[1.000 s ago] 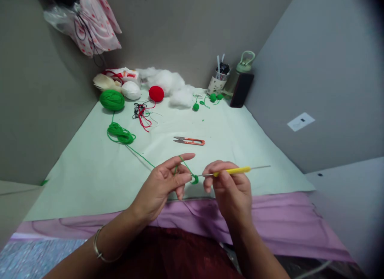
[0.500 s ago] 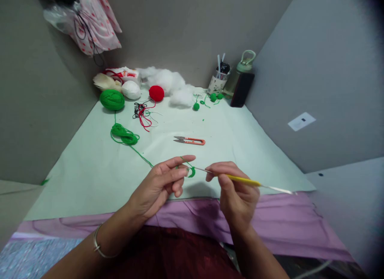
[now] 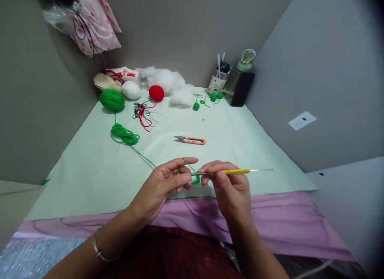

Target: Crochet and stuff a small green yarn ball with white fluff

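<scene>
My right hand (image 3: pixel 229 185) is closed around the yellow grip of a crochet hook (image 3: pixel 237 171), held nearly level with its thin metal shaft pointing left. A small curved strip of green crochet work (image 3: pixel 196 179) hangs at the shaft, between my two hands. My left hand (image 3: pixel 168 179) has its index finger stretched out with green yarn (image 3: pixel 189 165) looped over it, while thumb and other fingers close near the hook's tip. The exact pinch is too small to make out. From my left hand the yarn runs back to a loose green bundle (image 3: pixel 124 134) and a green ball (image 3: pixel 112 99).
Orange thread snips (image 3: pixel 189 140) lie beyond my hands. Further back are a red yarn ball (image 3: pixel 156 93), white stuffing (image 3: pixel 168 83), small green crocheted balls (image 3: pixel 196 106), a pen cup (image 3: pixel 217 83), a bottle (image 3: pixel 237 77) and a dark phone (image 3: pixel 242 89). Grey partitions border the table.
My right hand has moved left, closer to my left hand, and the hook has gone from tilted to nearly level. The green crochet work has shifted slightly right and toward me.
</scene>
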Demonstrator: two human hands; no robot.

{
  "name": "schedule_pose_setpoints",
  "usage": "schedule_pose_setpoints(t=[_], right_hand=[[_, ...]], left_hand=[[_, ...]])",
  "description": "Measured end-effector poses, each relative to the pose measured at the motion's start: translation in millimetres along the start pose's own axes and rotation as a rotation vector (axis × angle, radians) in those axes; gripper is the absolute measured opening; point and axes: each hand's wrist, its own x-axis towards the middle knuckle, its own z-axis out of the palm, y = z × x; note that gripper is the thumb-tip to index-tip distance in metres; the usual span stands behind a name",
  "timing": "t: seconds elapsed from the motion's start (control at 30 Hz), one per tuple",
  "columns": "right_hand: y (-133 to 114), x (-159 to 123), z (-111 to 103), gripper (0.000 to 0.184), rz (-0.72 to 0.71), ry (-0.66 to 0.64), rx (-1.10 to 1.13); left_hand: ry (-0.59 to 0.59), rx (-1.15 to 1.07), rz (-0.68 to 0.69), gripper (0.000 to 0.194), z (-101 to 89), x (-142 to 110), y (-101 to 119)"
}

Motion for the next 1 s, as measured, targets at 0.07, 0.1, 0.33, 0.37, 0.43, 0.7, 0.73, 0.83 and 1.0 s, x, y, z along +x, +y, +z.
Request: schedule_pose_setpoints(t=[0.07,0.1,0.33,0.37,0.43,0.7,0.73,0.83,1.0], right_hand=[[-2.9,0.0,-2.5,0.019,0.03,-0.011,0.021],[-5.0,-0.7,-3.3,0.021,0.019,-0.007,-0.026],[-9.8,-12.5,-4.4,0.042,-0.586,-0.193,-0.953],[-8.2,-13.6,-4.4,0.047,-0.63,-0.189,-0.991],[-5.2,-14.1,-4.8,0.047,-0.631,-0.162,-0.925],[-2.8,-2.0,-1.3,0.023,-0.079,0.037,-0.157],[-2.1,-2.8,0.1,0.023,-0.099,0.029,-0.224],[-0.2,-9.8,3.7,0.028,-0.296,0.0,-0.604],[-1.6,-14.2,3.6,0.043,-0.422,-0.053,-0.719]], left_hand=[[-0.002,-0.031,-0.009,0.03,-0.8,0.6,1.1],[0.002,-0.043,-0.006,0.03,-0.9,0.8,1.5],[0.013,-0.114,-0.01,0.046,1.0,0.5,1.0],[-0.017,-0.153,-0.039,0.046,0.6,0.8,0.7],[-0.062,-0.218,-0.1,0.042,-0.9,2.0,0.2],[0.058,-0.01,0.049,0.043,-1.9,4.0,-5.1],[0.072,0.035,0.08,0.046,-0.7,3.4,-6.2],[0.095,0.071,0.119,0.052,2.2,1.7,-8.5],[-0.005,-0.13,-0.042,0.048,1.1,2.3,-7.5]])
